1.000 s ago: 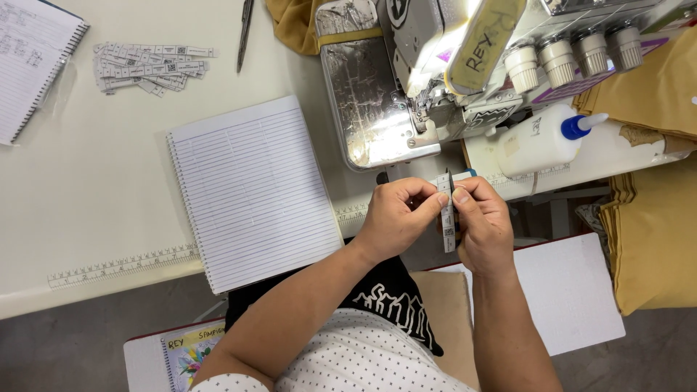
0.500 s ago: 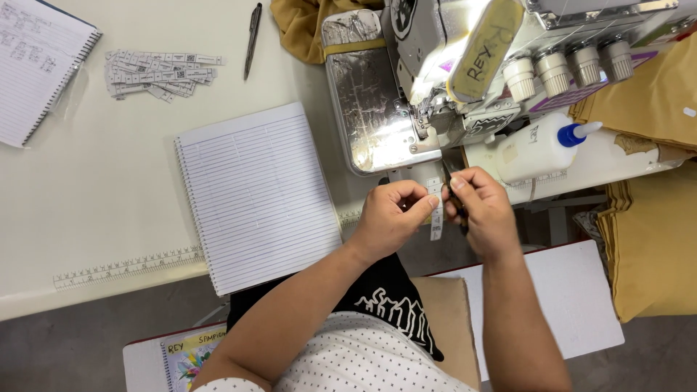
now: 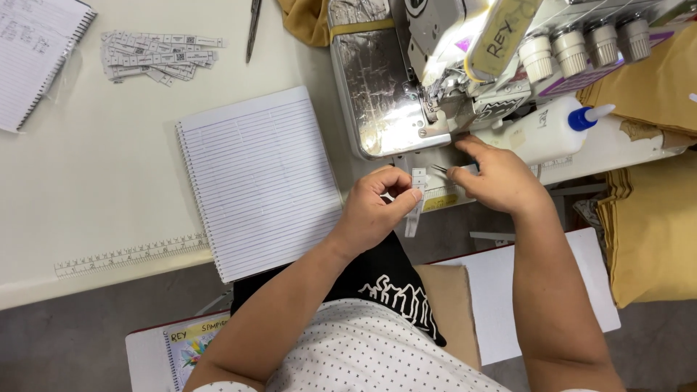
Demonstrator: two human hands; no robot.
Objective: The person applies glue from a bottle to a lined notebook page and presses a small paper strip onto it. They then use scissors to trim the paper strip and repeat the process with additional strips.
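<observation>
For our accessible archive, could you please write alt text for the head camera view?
Seen from above, a person's left hand pinches a narrow white label strip while the right hand reaches toward a sewing machine at the table edge. A lined spiral notebook, a pile of labels and a white glue bottle lie nearby.

Your left hand (image 3: 374, 210) pinches a thin white label strip (image 3: 415, 207), papery or woven and matt. Ahead, the sewing machine's plate (image 3: 374, 94) is crinkled, shiny foil-like metal. The glue bottle (image 3: 544, 131) is smooth white plastic with a glossy blue cap. The notebook (image 3: 258, 178) is matt lined paper, and the surface (image 3: 109, 160) is smooth and pale.
</observation>
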